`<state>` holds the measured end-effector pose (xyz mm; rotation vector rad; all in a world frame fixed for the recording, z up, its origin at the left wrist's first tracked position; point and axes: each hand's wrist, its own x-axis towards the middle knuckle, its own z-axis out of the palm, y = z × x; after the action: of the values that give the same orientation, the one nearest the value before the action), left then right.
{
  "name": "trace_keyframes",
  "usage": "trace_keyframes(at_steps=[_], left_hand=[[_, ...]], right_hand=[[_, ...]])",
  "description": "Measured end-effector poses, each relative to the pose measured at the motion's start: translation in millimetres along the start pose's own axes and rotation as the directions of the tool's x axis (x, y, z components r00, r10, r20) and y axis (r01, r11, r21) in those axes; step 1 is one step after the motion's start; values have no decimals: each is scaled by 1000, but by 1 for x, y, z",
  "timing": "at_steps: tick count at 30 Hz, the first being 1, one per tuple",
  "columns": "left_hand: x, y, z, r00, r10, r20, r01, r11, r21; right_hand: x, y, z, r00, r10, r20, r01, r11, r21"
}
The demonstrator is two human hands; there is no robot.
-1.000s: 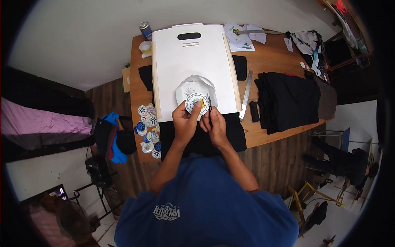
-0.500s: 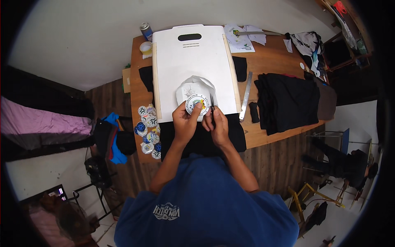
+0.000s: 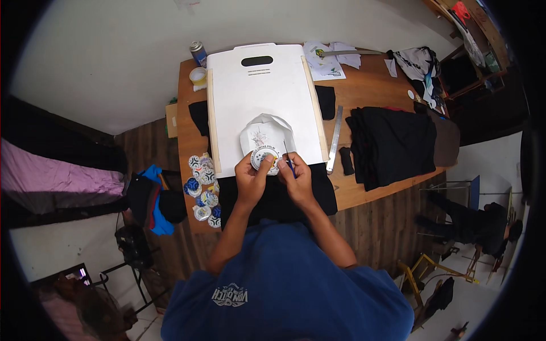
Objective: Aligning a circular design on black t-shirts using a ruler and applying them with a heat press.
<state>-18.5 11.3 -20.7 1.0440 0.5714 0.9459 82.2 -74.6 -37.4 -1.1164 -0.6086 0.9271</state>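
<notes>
My left hand (image 3: 249,183) pinches a round white printed emblem (image 3: 262,155) between thumb and fingers, its thumb lying across the print. A pair of scissors (image 3: 291,165) with blue on the handle sits in my closed right hand (image 3: 298,185), the thin blades pointing away from me beside the emblem's right edge. From the emblem a curling white offcut strip (image 3: 245,137) loops up and round over the white board (image 3: 227,105). Whether the blades are apart is too small to tell. Black cloth (image 3: 267,199) lies below the board's near edge.
Several round printed cutouts (image 3: 202,187) lie left of the board. A steel ruler (image 3: 335,139) and a stack of folded black cloth (image 3: 392,148) are on the right. A spray can (image 3: 198,54) and a tape roll (image 3: 198,76) stand at the back left of the wooden table (image 3: 369,85).
My right hand has come closer to my left, its thumb now at the emblem's edge. The scissors have turned so blue shows on the handle. The whole view has shifted slightly.
</notes>
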Motion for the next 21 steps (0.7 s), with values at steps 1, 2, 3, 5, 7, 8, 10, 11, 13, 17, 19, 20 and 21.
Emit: trace_keyframes(at_steps=[1,2,3,5,7,8,10,11,13,17,19,20,21], left_hand=[[-1,1,0,1000,-3,-13,3,1000,10],[0,2,-1,997,-81,10,80,996,35],[0,3,-2,999,-3,-32,3,1000,18],[1,4,-4,997,-73,9,73,996,45],[2,4,-4,1000,6,-27,-5,1000,25],[2,4,-3,997,-75,0,75,996,43],[2,4,-3,1000,3,-27,-2,1000,25],[2,4,-2,997,-72,17,72,997,40],[2,3,-1,1000,3,-20,-3,1000,26],[2,3,-1,997,-72,26,70,996,52],[2,3,-1,1000,4,-12,-4,999,37],[2,3,0,997,-74,21,73,996,57],[2,3,0,1000,4,-14,-3,999,39]], right_hand=[[-1,1,0,997,-64,35,63,997,50],[-3,2,-1,999,12,35,-13,1000,0],[-4,3,-1,997,14,81,-23,993,112],[-8,3,-1,992,14,129,-43,975,219],[-11,2,-1,982,-65,179,27,978,207],[-12,2,0,983,14,181,-40,989,139],[-13,3,1,985,-65,163,28,976,217],[-14,3,2,989,14,148,-41,983,179],[-14,3,3,987,-65,147,32,975,221],[-12,4,3,990,22,137,-43,987,153],[-11,4,2,985,-64,158,36,984,176],[-11,4,2,987,13,157,-33,992,121],[-11,4,2,988,15,155,-34,992,121]])
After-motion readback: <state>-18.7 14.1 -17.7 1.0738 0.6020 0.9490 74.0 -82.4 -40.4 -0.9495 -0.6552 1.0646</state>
